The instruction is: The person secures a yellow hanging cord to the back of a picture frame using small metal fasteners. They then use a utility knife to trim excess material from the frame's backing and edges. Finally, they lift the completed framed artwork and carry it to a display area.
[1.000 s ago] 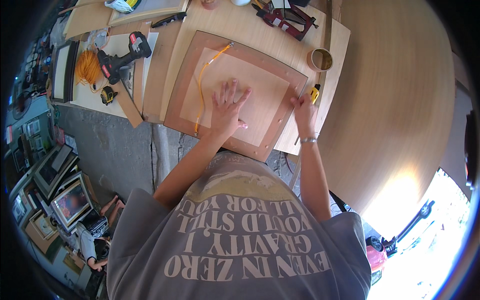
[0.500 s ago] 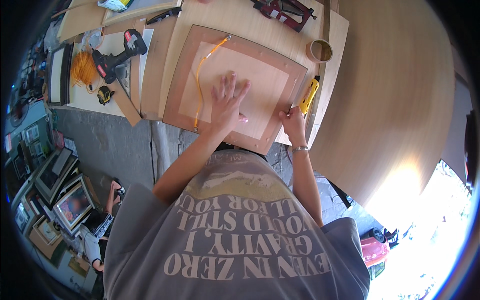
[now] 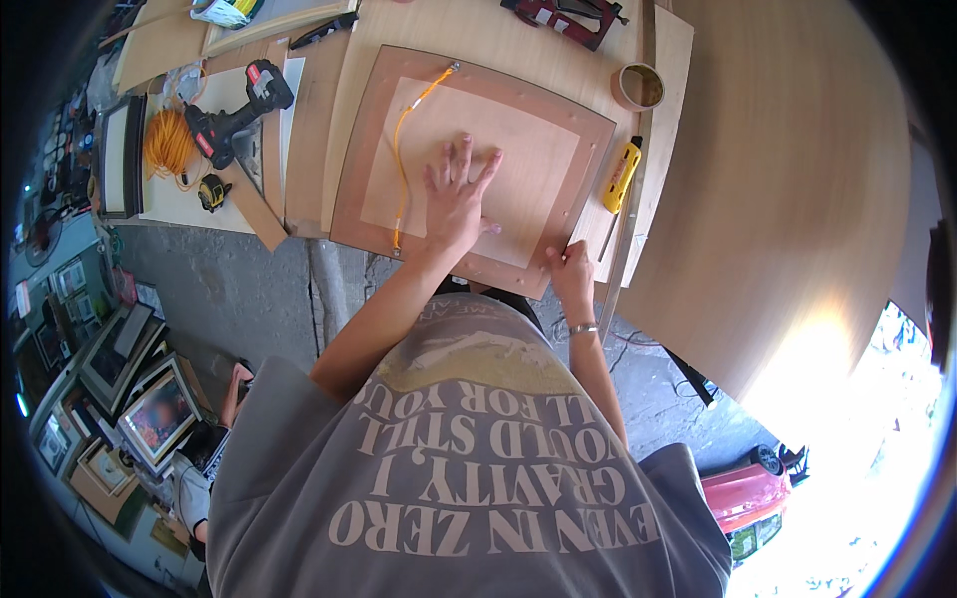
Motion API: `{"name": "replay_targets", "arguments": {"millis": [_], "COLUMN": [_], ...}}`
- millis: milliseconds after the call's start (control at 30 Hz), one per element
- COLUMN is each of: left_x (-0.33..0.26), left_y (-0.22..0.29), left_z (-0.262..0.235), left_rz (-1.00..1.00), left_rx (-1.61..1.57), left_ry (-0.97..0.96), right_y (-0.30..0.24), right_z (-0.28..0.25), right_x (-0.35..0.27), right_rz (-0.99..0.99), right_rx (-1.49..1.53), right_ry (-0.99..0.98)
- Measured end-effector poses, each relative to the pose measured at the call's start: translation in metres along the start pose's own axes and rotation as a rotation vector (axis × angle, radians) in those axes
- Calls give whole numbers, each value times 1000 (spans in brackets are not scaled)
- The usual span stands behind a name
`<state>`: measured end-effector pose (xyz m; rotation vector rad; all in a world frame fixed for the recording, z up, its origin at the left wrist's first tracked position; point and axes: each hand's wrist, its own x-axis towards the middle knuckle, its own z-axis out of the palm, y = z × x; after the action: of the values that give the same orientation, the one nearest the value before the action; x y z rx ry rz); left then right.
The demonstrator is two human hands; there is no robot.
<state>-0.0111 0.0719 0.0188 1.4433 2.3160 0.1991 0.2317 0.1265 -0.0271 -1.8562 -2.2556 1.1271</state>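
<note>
A picture frame point(image 3: 488, 261) lies back side up on the table, its pale backing board bordered with brown tape. A yellow-orange hanging cord point(image 3: 398, 149) runs down its left part between two small metal fittings. My left hand point(image 3: 461, 194) rests flat on the backing, fingers spread. At the frame's lower right edge, my right hand point(image 3: 572, 274) is closed with thumb and fingers pinched. Whatever it may grip is hidden. A yellow utility knife point(image 3: 623, 174) lies just beyond that hand, and a tape roll point(image 3: 638, 88) stands past the knife.
A dark red staple gun point(image 3: 573, 18) lies at the far side. On the left are a cordless drill point(image 3: 234, 112), orange cord point(image 3: 167, 142), a tape measure point(image 3: 212, 192) and a black pen-like tool point(image 3: 324, 31). A large wooden board point(image 3: 788, 179) occupies the right. A person sits at lower left.
My right hand has slid a little toward me and left along the frame's edge, away from the utility knife. My left hand stays flat on the backing.
</note>
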Motion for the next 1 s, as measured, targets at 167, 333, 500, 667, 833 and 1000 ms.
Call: {"name": "replay_targets", "arguments": {"millis": [167, 333, 500, 667, 833, 1000], "left_x": [0, 0, 0, 0, -1, -1], "left_y": [0, 0, -1, -1, -1, -2], "left_z": [2, 2, 2, 3, 4, 2], "left_rz": [-5, 4, -5, -11, 6, 10], "left_rx": [-5, 1, -13, -13, -22, -35], "left_ry": [-1, 3, -7, -17, -4, -5], "right_y": [2, -2, -9, -13, -27, -54], "right_z": [4, -11, 3, 6, -9, -20], "right_x": [-40, -29, -35, -58, -32, 18], "right_rz": [75, 61, 66, 65, 9, 0], "right_rx": [52, 97, 101, 55, -3, -3], "right_ry": [-40, -60, -6, -64, 164, 314]}}
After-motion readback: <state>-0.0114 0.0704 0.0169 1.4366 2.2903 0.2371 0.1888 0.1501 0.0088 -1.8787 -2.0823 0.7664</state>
